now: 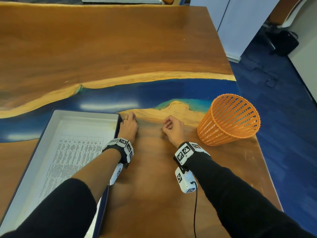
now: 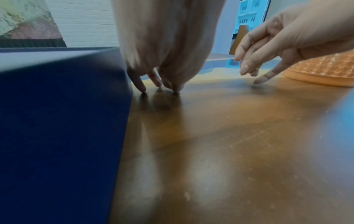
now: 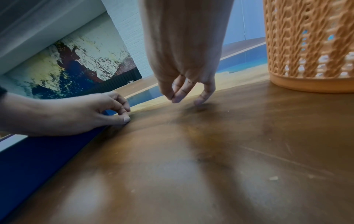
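Observation:
A shallow box, dark blue outside and white inside, lies on the left of the table with a printed sheet in it. My left hand is at the box's far right corner, fingers curled down, tips touching the tabletop beside the blue wall. My right hand hovers a little to the right with loosely curled fingers, one fingertip touching the wood. Neither hand holds anything that I can see. An orange lattice basket stands just right of the right hand.
The table is brown wood with a blue resin band across the middle. Its right edge runs just past the basket, with blue floor below. A white cabinet and a black bag stand beyond the far right corner.

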Action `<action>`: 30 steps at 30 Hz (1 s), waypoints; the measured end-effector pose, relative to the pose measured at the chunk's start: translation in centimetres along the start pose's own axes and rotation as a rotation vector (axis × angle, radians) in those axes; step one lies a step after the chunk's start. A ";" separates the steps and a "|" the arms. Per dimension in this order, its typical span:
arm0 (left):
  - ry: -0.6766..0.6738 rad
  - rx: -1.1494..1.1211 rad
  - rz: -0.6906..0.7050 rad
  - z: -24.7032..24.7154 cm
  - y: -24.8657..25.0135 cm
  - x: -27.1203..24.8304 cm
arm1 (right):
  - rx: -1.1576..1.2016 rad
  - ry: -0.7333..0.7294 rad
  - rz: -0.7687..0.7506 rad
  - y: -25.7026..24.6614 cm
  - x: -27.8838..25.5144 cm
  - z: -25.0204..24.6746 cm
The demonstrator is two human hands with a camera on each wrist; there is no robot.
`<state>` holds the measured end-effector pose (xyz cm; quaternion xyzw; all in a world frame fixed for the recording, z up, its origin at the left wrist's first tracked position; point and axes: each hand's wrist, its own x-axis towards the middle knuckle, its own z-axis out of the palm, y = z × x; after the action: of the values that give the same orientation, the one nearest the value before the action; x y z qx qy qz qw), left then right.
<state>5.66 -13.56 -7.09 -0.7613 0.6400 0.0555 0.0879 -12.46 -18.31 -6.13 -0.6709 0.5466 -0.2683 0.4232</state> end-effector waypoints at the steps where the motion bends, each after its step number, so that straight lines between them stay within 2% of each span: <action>1: -0.002 0.011 0.000 0.0 0.0 0.0 | 0.003 0.001 -0.009 -0.4 -0.1 -0.1; 5: -0.018 -0.047 -0.021 -1.7 0.3 -0.8 | 0.006 0.003 -0.068 -2.7 -0.1 -1.0; 9: 0.085 -0.406 -0.084 -6.1 1.1 -1.1 | 0.036 0.055 -0.153 -6.5 0.3 -2.5; 11: 0.152 -0.501 -0.085 -8.9 1.8 -0.5 | 0.029 0.076 -0.204 -8.6 0.5 -3.9; 16: 0.304 -0.624 0.239 -16.5 6.4 1.5 | -0.066 0.173 -0.286 -11.7 0.9 -11.9; 17: 0.295 -0.667 0.296 -17.6 7.8 1.9 | -0.091 0.188 -0.276 -11.7 0.8 -13.9; 19: 0.177 -0.724 0.417 -19.1 10.8 2.3 | -0.142 0.205 -0.227 -10.8 0.3 -17.8; 22: 0.048 -0.667 0.582 -20.0 15.0 1.9 | -0.238 0.176 -0.138 -8.6 -1.2 -22.0; 26: 0.005 -0.578 0.695 -19.7 18.8 1.4 | -0.324 0.118 -0.033 -6.3 -3.0 -24.8; 30: 0.019 -0.575 0.732 -19.0 19.7 1.5 | -0.330 0.108 -0.028 -6.0 -4.0 -25.6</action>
<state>-14.05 -22.18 9.98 -0.4792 0.8261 0.2511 -0.1580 -31.51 -21.23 12.21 -0.7235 0.5956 -0.2165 0.2737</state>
